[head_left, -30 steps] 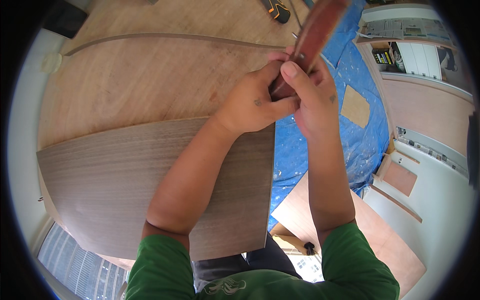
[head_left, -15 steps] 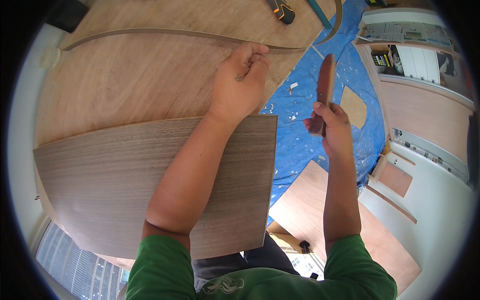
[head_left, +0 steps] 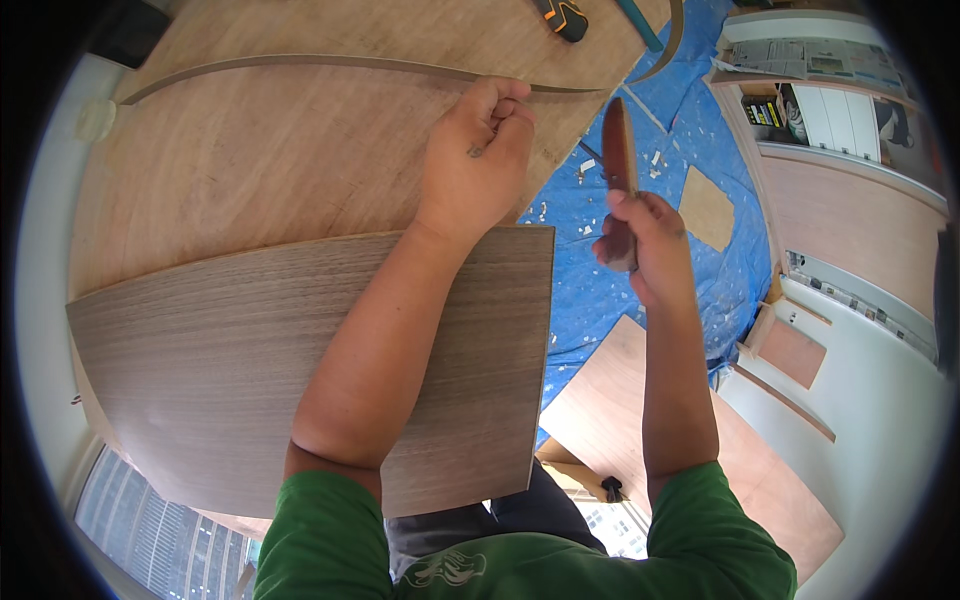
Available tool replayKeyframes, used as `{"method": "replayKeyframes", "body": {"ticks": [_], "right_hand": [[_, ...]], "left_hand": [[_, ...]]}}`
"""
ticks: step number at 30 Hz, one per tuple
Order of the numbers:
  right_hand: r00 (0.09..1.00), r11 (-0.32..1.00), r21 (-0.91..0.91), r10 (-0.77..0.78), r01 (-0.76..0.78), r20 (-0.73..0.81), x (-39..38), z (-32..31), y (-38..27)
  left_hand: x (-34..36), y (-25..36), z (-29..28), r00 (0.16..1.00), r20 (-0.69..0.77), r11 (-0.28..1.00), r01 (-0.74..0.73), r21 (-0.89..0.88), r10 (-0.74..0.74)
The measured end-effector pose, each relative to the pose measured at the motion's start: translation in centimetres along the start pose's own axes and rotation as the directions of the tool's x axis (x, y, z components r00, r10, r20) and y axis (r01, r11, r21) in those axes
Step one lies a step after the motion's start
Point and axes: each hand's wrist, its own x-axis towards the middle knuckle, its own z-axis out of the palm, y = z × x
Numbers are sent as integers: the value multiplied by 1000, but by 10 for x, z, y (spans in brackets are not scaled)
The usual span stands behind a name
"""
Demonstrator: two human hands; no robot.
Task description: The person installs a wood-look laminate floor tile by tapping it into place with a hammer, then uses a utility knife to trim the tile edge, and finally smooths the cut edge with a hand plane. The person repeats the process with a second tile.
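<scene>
My left hand [head_left: 478,150] is curled over a long, thin, wavy edging strip [head_left: 300,60] above the plywood top [head_left: 230,160], fingertips closed on it. My right hand [head_left: 655,245] grips an elongated reddish-brown hand tool [head_left: 618,145] upright over the blue sheet [head_left: 575,290], right of my left hand. My left forearm crosses a grey-brown veneered panel [head_left: 220,370], which lies on the near part of the plywood.
An orange-black tool [head_left: 560,18] and teal tool [head_left: 637,25] lie at the top. A beige square [head_left: 705,208] rests on the blue sheet. A pale board [head_left: 750,480] is low right, shelving [head_left: 830,115] at right, and a black object [head_left: 130,30] top left.
My hands have separated from their shared grip on the reddish-brown tool. My left hand moved up to the strip; my right hand took the tool rightward and down, then slightly back left.
</scene>
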Motion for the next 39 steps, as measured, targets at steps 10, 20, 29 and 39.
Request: {"method": "replayKeyframes", "body": {"ticks": [10,20,29,39], "right_hand": [[985,986,-168,-20,-9,-170,-1,8,4],[968,961,-266,-130,69,-217,-22,15,-11],[832,827,-370,-517,424,-202,-58,23,5],[787,771,-384,-597,508,-159,-47,38,16]], "left_hand": [[0,4,2,998,32,998,59,4,-59],[11,0,5,995,82,998,63,14,-64],[8,19,4,869,436,961,275,-31,-234],[2,12,4,813,582,980,116,-164,1]]}}
